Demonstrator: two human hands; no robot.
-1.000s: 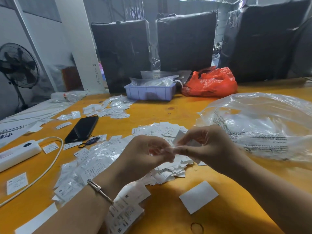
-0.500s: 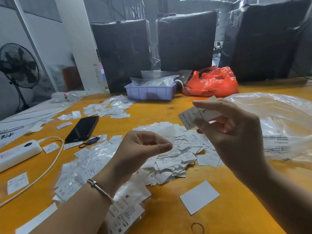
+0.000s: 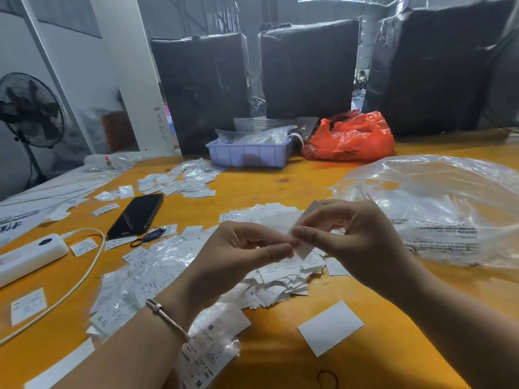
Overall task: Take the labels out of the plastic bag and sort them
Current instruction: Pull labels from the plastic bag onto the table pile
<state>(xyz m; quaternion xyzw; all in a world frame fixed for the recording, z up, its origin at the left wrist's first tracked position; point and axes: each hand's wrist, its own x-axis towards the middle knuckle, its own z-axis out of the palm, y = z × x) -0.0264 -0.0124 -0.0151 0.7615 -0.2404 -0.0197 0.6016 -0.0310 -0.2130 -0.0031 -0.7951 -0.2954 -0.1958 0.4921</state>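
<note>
Two hands meet over the yellow tabletop (image 3: pixel 280 369). At 9 o'clock lie a white power strip (image 3: pixel 29 258) and, further in, a black phone (image 3: pixel 136 215). The left hand (image 3: pixel 233 262), bracelet at the wrist, pinches a white label (image 3: pixel 304 248) with thumb and forefinger; the right hand (image 3: pixel 351 240) pinches the same label from its other side. Beneath both, at centre, sits a heap of loose labels (image 3: pixel 280 287). At 3 o'clock the clear plastic bag (image 3: pixel 438 209) lies crumpled, just beside the right hand.
</note>
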